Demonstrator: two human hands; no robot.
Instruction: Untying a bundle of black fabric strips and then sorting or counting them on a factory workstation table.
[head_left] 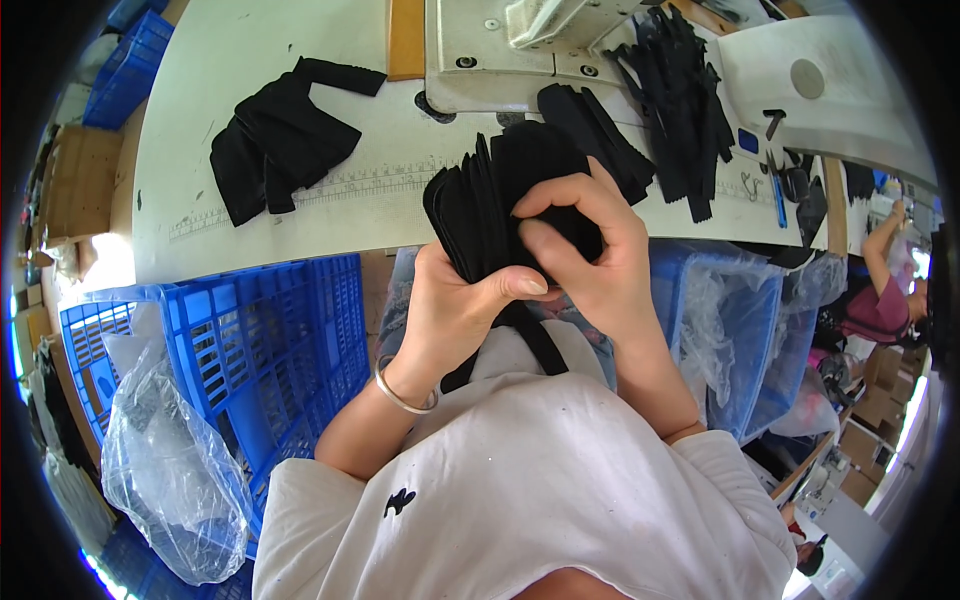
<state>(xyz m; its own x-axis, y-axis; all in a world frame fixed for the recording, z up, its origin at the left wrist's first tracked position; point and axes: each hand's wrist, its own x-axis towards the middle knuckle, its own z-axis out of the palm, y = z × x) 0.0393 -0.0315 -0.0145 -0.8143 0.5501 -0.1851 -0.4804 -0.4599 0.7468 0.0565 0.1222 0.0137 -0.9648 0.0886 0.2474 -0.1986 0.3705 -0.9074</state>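
Both hands hold a thick stack of black fabric pieces point(470, 205) just past the table's front edge. My left hand point(450, 310) is wrapped round the stack's left and lower side, its thumb lying across the near side. With bent fingers and thumb, my right hand point(595, 245) pinches the fabric on the right. The layers fan apart at the upper left. Behind the stack, more folded black pieces point(600, 140) lie by the sewing machine point(490, 60). To the left on the white table point(400, 225) rests a loose pile of black fabric pieces point(285, 140).
A bundle of black strips point(680, 120) lies at the back right, near blue-handled snips point(778, 198). Blue plastic crates point(270, 340) stand below the table at left; a plastic-lined blue bin point(740, 320) is at right. Another person point(880, 290) works at far right.
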